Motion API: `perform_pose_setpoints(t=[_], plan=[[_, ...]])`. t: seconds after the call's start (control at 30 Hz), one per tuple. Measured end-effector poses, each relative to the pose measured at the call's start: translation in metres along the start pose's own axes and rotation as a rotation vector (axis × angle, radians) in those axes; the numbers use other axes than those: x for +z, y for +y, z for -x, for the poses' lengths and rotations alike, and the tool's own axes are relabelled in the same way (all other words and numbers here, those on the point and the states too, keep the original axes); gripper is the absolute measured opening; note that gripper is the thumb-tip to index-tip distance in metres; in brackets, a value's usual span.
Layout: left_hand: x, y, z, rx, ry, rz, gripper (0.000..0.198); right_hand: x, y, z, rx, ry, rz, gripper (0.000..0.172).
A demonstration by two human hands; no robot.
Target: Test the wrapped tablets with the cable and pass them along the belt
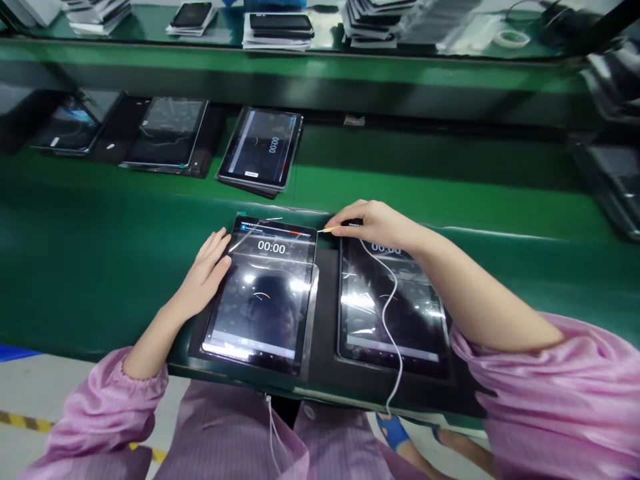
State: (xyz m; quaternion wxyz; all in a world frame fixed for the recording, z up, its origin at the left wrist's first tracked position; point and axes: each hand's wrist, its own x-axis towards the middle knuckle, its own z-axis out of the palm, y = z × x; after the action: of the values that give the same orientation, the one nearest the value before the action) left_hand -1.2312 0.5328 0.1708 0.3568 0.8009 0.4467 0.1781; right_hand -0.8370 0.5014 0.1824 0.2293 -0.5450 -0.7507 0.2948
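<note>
A tablet (260, 300) lies on the green bench in front of me, its lit screen reading 00:00 under a loose clear film. My left hand (203, 277) rests against its upper left edge, fingers stretched out and holding nothing. At the tablet's upper right edge, my right hand (373, 223) pinches a thin, pale yellow plug whose slim tip points at the edge; I cannot tell whether it is inserted. From this hand a white cable (385, 313) hangs down over a second tablet (360, 333), also showing 00:00 and partly covered by my hand and forearm.
Further back lie a tablet (260, 147) showing a sideways 00:00, a dark-screened tablet (167, 133) and another tablet (70, 127) at left. The raised shelf (200, 57) carries phone-sized devices, stacks and a tape roll (511, 39). More devices (617, 173) lie at the right edge.
</note>
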Motion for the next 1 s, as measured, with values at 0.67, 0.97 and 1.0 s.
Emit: perform_pose_setpoints(t=[0.67,0.97,1.0], plan=[[-0.020,-0.041,0.006,-0.083,0.118,0.523,0.045,0.031,-0.020,-0.027,-0.210,0.085,0.257,0.028],[-0.032,-0.048,0.007,-0.090,0.095,0.567,0.031,0.044,-0.030,-0.029,-0.234,0.119,0.387,0.028],[-0.033,-0.049,0.007,-0.095,0.092,0.558,0.031,0.045,-0.031,-0.031,-0.221,0.122,0.368,0.028]])
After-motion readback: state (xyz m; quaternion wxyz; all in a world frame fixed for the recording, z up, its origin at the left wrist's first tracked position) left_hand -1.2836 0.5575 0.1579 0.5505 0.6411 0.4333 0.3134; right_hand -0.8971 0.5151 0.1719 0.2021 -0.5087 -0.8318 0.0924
